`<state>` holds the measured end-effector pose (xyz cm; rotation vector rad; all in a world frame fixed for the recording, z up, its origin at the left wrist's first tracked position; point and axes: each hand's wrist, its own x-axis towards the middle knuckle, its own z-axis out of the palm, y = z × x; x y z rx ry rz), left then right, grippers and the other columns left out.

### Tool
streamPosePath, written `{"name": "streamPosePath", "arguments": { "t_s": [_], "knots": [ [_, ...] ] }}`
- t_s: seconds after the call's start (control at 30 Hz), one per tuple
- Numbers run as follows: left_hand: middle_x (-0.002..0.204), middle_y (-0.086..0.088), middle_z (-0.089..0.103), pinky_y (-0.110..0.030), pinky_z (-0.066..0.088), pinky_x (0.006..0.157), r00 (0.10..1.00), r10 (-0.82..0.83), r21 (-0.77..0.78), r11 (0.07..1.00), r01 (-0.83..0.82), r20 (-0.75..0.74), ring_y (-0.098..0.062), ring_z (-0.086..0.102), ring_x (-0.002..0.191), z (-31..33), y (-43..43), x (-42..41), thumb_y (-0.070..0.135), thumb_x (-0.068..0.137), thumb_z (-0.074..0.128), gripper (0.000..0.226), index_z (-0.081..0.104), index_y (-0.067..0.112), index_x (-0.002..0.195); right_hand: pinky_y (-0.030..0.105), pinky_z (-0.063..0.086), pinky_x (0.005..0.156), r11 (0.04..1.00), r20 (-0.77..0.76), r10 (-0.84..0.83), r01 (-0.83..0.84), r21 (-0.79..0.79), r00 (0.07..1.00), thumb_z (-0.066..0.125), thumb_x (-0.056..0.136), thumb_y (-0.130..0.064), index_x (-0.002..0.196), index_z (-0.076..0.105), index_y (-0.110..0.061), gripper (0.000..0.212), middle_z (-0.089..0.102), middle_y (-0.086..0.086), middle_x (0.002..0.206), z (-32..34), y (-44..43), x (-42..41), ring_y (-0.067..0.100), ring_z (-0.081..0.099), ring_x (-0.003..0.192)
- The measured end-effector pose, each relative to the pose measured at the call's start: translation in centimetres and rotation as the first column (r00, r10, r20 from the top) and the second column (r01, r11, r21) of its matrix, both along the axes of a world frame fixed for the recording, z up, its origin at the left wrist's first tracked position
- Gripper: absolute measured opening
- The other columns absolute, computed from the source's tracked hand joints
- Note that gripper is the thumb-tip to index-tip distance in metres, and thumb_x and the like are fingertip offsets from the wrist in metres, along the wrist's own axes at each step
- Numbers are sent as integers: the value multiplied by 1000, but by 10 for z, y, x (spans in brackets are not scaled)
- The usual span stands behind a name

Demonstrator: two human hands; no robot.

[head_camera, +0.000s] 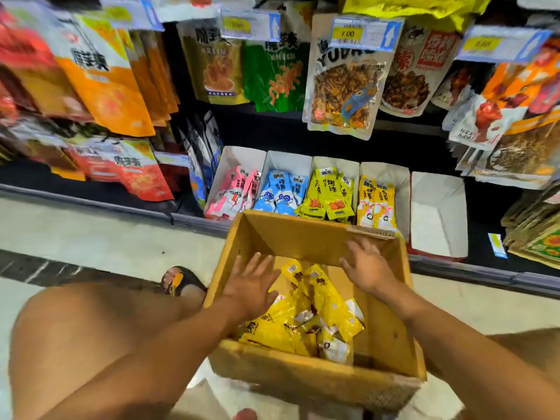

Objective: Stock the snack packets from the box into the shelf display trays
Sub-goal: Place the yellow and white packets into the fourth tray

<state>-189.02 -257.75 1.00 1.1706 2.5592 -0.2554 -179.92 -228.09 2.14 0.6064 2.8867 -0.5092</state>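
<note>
The shelf fills the upper half of the view, dark, with big snack bags hanging from hooks under blue-and-yellow price tags; the bags at the left are blurred. The pale floor runs along its base.

A cardboard box stands open on the floor just in front of the shelf, between the person's bare knees. Its far wall almost touches the row of trays. Yellow packets lie loose in a heap on the box bottom, mostly toward the near left side; bare cardboard shows at the right.

On the lowest shelf stand five white trays side by side. From the left: the pink tray holds pink packets, the blue tray holds blue packets, the third tray holds yellow-green packets, and the fourth tray holds orange-yellow packets standing at its left side. The fifth tray shows only white walls and bottom.

Both arms reach down into the box. The left hand is open, fingers spread, palm down over the left part of the heap; whether it touches the packets cannot be told. The right hand is open too, fingers spread, held above the bare right side near the far wall, gripping nothing.

A sandalled foot rests on the floor left of the box.
</note>
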Motion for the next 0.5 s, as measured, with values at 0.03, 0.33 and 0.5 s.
{"name": "streamPosePath", "arguments": {
  "t_s": [0.03,0.33,0.5],
  "knots": [
    [173,-1,-3,-65,-8,121,1000,22,-8,1000,-22,5,-29,-10,158,-7,-12,9,60,104,21,63,15,36,162,47,41,108,1000,21,11,-11,-8,1000,53,97,-46,146,44,-23,54,36,11,151,-5,-8,5,34,36,137],
    [169,1,21,-61,0,122,981,179,144,975,-168,-70,-29,2,159,-53,-95,38,66,102,23,62,37,40,156,44,38,111,985,304,154,-120,-128,940,57,94,-50,150,37,-27,64,31,7,156,-69,-66,26,33,36,140],
    [167,3,29,-59,9,124,979,191,189,966,-175,-69,-22,5,159,-63,-98,40,59,101,33,54,45,43,150,45,41,107,965,430,224,-136,-226,875,63,92,-45,152,36,-24,69,39,10,151,-108,-97,28,36,40,137]
  ]
}}
